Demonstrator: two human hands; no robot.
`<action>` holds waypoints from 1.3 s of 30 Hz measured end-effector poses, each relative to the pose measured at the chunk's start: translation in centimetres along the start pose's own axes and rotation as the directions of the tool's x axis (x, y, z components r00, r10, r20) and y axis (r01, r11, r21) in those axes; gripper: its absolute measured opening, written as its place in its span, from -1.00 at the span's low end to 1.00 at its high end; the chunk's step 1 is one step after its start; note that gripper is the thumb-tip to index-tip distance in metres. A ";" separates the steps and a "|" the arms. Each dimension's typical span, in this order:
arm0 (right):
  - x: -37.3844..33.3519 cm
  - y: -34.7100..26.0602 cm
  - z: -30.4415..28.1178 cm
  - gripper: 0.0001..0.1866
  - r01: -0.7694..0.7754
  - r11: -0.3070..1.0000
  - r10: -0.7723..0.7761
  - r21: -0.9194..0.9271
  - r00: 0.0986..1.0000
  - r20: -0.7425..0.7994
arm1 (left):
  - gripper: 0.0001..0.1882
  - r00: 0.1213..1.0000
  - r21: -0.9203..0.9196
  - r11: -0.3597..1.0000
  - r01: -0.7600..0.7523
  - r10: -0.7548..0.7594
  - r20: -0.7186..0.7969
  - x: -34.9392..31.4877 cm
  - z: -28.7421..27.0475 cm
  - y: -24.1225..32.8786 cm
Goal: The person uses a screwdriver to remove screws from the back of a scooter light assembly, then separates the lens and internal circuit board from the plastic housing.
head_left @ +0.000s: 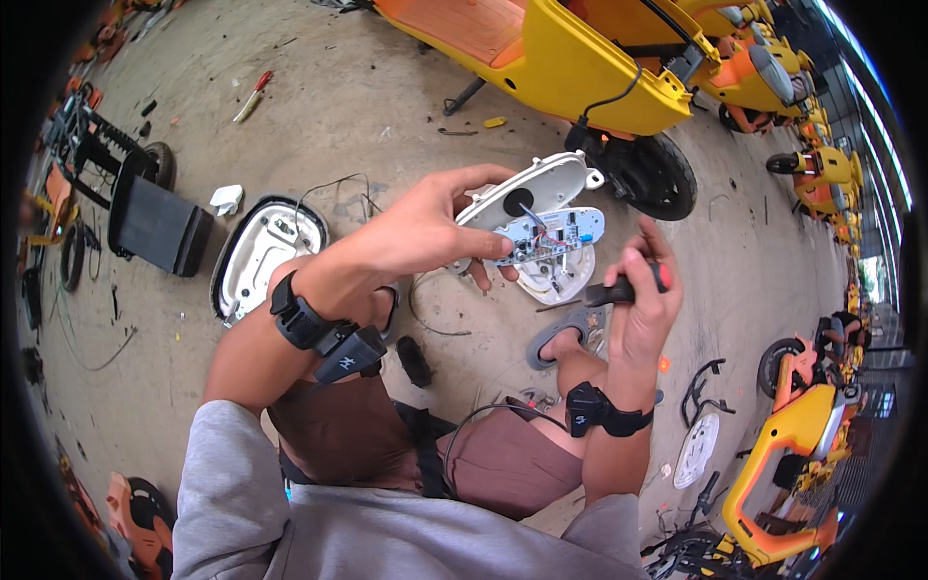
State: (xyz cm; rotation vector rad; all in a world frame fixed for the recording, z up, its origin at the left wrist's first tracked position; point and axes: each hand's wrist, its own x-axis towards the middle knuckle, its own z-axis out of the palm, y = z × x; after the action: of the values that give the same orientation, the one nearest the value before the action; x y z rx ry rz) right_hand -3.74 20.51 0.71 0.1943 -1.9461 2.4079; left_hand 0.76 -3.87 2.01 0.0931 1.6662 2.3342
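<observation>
My left hand (440, 227) is closed around a white plastic housing (527, 186) in front of me, thumb at the circuit board's left end. The light-blue circuit board (553, 235) is tilted out of the housing, and thin wires join it to a round black grommet in the shell. Just to the right, my right hand (646, 300) is closed on a short tool with a black and red handle (619, 290); its working tip is hidden or too small to make out. Below the board shows a white shell part (559, 275).
A dark-rimmed white shell (266, 256) with a cable lies left of my forearm. Farther off are a red-tipped screwdriver (253, 97), a black box (155, 227) and a yellow scooter (590, 63) with its wheel near my hands. An oval white panel (696, 451) lies right.
</observation>
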 end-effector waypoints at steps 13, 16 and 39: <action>-2.5 -1.9 -2.4 -0.54 0.364 0.931 -0.352 -0.029 0.871 -0.343 | -0.39 0.974 0.217 0.976 -0.022 0.070 -0.218 0.2 -1.0 -1.5; -2.9 -1.2 -0.4 -0.56 0.390 0.915 -0.402 -0.103 0.860 -0.314 | -0.41 0.977 0.213 0.977 -0.020 0.065 -0.205 0.5 -0.9 -1.5; -3.8 -0.8 0.6 -0.64 0.477 0.865 -0.490 -0.157 0.870 -0.057 | -0.42 0.970 0.227 0.974 0.008 0.048 -0.238 0.4 -1.1 -1.3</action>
State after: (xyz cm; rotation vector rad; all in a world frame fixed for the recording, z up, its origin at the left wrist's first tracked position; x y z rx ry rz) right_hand 0.18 20.23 1.16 0.4883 -1.7500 1.9166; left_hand 0.39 -4.36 0.34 -0.1374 2.0542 2.2342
